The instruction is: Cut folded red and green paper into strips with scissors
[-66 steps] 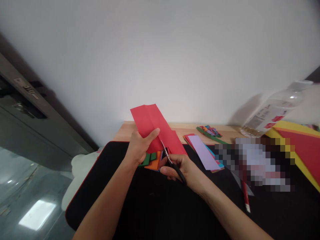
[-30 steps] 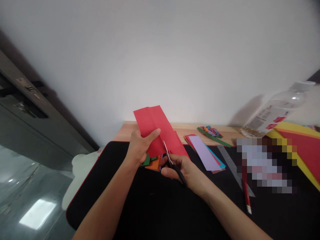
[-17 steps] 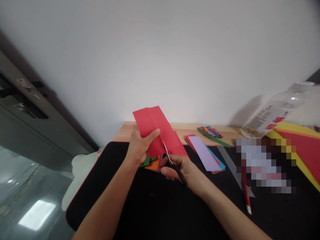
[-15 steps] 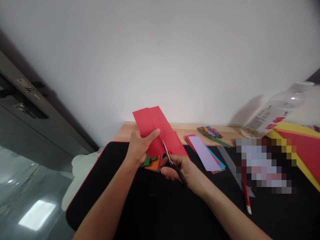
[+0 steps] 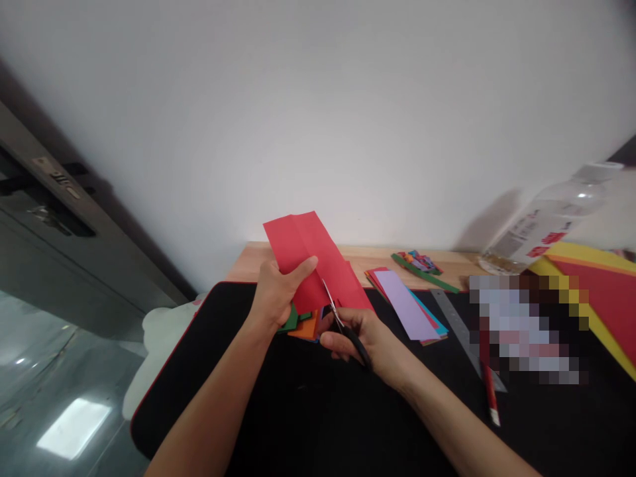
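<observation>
My left hand (image 5: pixel 278 295) pinches a sheet of red paper (image 5: pixel 303 245) and holds it up over the black mat (image 5: pixel 308 411). My right hand (image 5: pixel 365 338) is wrapped round black-handled scissors (image 5: pixel 342 324), whose blades sit in a cut running up the lower part of the sheet. Under the paper lies a small heap of coloured pieces (image 5: pixel 303 322), green and orange among them.
A purple strip (image 5: pixel 410 305) tops a stack of coloured strips right of my hands. Further right lie a metal ruler (image 5: pixel 460 328), a red pencil (image 5: pixel 489 391), a clear bottle (image 5: pixel 546 218) and large yellow and red sheets (image 5: pixel 603 291). Scraps (image 5: pixel 417 260) rest by the wall.
The scissors have crept slightly further up the cut in the red sheet. Both hands stay almost where they were.
</observation>
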`<control>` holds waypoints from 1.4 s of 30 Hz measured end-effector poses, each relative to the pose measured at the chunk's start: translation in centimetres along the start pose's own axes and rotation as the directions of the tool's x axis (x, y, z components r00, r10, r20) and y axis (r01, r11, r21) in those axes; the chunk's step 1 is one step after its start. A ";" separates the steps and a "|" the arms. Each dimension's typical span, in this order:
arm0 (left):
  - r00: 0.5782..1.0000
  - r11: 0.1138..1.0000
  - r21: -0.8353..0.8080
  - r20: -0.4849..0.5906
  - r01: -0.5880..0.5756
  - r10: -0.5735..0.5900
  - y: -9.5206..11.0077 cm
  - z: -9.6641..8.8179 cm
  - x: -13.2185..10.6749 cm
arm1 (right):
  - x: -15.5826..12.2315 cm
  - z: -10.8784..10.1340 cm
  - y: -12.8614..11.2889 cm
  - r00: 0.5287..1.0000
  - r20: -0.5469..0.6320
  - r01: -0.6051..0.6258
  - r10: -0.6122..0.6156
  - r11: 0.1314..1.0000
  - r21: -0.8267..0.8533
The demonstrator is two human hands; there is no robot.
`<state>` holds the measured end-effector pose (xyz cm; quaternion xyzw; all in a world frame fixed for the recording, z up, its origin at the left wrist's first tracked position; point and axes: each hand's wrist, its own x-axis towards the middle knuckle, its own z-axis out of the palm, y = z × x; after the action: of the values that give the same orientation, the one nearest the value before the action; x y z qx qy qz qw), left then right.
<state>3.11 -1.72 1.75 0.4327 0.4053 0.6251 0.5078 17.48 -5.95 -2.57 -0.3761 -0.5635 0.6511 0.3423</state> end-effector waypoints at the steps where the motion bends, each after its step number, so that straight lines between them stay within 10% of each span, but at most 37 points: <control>1: 1.000 1.000 0.002 0.000 -0.002 0.002 0.0 0.0 0.0 | 0.0 0.0 0.0 1.000 -0.001 -0.001 0.001 1.000 -0.004; 42: 0.997 0.997 -0.013 -0.001 0.077 -0.077 -0.4 -0.3 0.2 | 0.3 0.0 0.5 0.999 -0.036 -0.019 0.018 0.999 -0.029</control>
<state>2.92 -1.51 1.33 0.4128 0.4179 0.6080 0.5341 17.39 -5.77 -3.13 -0.3978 -0.5634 0.6389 0.3408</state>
